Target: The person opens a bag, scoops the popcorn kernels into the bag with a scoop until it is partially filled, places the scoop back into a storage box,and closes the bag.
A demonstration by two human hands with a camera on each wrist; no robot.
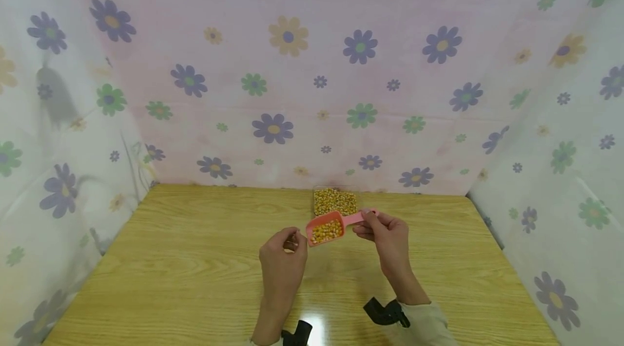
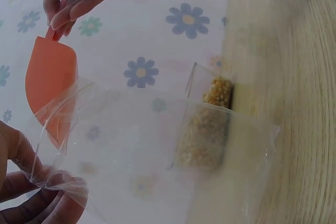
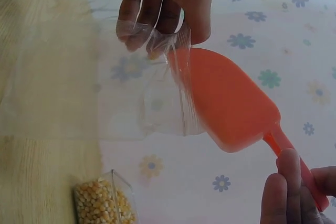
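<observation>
My right hand [image 1: 392, 235] grips the handle of a pink-orange scoop [image 1: 349, 220] that carries yellow corn kernels [image 1: 325, 232]. The scoop is held above the table, its front pointing left. A clear plastic bag [image 2: 142, 145] hangs from my left hand [image 1: 284, 256], whose fingers pinch it near the mouth. In both wrist views the scoop's front edge lies inside the bag's opening. No kernels show in the bag. Behind the scoop, a clear box [image 3: 118, 198] of corn kernels stands on the table, partly covered by the scoop in the head view.
The wood-grain table [image 1: 185, 259] meets a flower-print cloth [image 1: 292, 80] at the back and on both sides. Black wrist mounts [image 1: 387, 313] sit on my forearms. The box of kernels stands close to the back cloth.
</observation>
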